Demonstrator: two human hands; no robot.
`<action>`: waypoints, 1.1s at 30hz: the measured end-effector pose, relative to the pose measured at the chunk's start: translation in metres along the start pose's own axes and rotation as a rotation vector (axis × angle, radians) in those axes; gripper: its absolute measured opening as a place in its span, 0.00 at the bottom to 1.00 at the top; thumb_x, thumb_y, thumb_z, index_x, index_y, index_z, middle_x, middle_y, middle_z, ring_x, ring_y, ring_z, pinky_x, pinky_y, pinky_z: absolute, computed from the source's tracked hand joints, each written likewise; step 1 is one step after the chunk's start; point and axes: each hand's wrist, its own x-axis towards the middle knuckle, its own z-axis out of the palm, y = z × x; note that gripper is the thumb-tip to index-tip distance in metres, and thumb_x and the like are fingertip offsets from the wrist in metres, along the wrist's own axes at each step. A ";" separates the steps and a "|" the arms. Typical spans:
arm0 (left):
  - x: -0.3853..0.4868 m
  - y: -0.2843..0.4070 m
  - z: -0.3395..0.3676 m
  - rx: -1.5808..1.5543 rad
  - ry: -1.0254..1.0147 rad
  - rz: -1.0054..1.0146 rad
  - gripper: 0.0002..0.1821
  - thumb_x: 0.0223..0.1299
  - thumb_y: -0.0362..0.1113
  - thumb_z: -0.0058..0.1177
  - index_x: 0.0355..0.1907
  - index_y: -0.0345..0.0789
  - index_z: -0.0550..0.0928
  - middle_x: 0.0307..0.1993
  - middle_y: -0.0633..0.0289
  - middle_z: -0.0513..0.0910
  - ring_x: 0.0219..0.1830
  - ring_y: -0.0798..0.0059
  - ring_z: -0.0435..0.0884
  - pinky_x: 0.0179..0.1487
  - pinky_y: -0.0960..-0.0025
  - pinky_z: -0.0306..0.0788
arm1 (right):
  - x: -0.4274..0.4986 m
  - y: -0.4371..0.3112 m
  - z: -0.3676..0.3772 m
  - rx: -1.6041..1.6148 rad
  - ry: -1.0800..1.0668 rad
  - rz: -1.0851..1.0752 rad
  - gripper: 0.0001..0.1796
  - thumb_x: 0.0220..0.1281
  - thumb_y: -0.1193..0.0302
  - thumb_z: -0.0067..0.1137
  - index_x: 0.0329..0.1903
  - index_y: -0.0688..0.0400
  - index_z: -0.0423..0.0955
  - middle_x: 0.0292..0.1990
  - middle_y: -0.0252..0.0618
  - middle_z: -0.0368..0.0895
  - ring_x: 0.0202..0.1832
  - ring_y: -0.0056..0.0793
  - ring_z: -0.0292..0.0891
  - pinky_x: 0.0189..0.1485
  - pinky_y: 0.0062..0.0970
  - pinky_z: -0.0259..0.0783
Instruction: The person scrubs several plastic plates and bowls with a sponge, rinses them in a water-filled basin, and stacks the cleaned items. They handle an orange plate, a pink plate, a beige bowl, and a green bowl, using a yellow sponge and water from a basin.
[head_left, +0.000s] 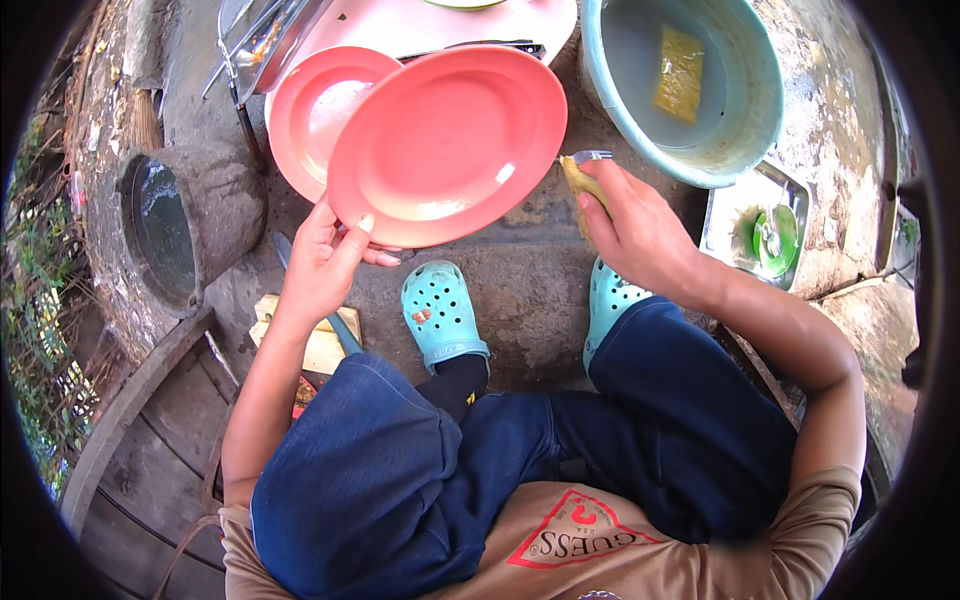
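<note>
My left hand (326, 262) grips a pink oval plate (454, 139) by its lower left rim, thumb on top. The plate is tilted, with its inner face towards me. In my right hand (645, 225) is a yellowish sponge (579, 184), apart from the plate on its right. Metal fork-like tines (594, 155) show beside the sponge; whether that hand holds them too is hard to see. Behind the oval plate, partly covered, is a second pink plate (296, 124). A large pale pink tub or tray (397, 26) lies beyond, with a dark-handled utensil (534, 49) on it.
A light blue basin (766, 97) at upper right holds cloudy water and a yellow sponge-like piece (679, 75). Below it, a metal tray (720, 225) carries a green dish (776, 240). A grey bucket (225, 195) of water stands left, near wooden blocks (322, 349).
</note>
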 end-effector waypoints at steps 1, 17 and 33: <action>-0.003 -0.001 -0.001 0.058 0.012 0.020 0.19 0.76 0.27 0.42 0.66 0.30 0.67 0.52 0.51 0.81 0.44 0.64 0.87 0.47 0.64 0.85 | -0.008 -0.005 -0.011 0.047 0.010 0.022 0.17 0.70 0.73 0.50 0.58 0.64 0.65 0.46 0.56 0.77 0.44 0.57 0.78 0.48 0.49 0.74; 0.020 0.011 0.019 0.773 -0.101 0.740 0.33 0.47 0.15 0.56 0.61 0.36 0.81 0.57 0.53 0.83 0.59 0.54 0.82 0.64 0.58 0.75 | -0.026 -0.039 -0.039 -0.231 -0.029 -0.582 0.40 0.56 0.45 0.65 0.61 0.62 0.71 0.38 0.43 0.74 0.33 0.36 0.79 0.36 0.33 0.77; -0.018 0.056 0.069 -0.288 -0.314 -0.178 0.28 0.79 0.48 0.42 0.70 0.31 0.63 0.62 0.51 0.73 0.62 0.64 0.76 0.61 0.58 0.75 | -0.011 -0.060 -0.029 -0.459 0.104 -0.557 0.34 0.49 0.72 0.61 0.62 0.70 0.69 0.33 0.38 0.70 0.29 0.30 0.75 0.29 0.27 0.74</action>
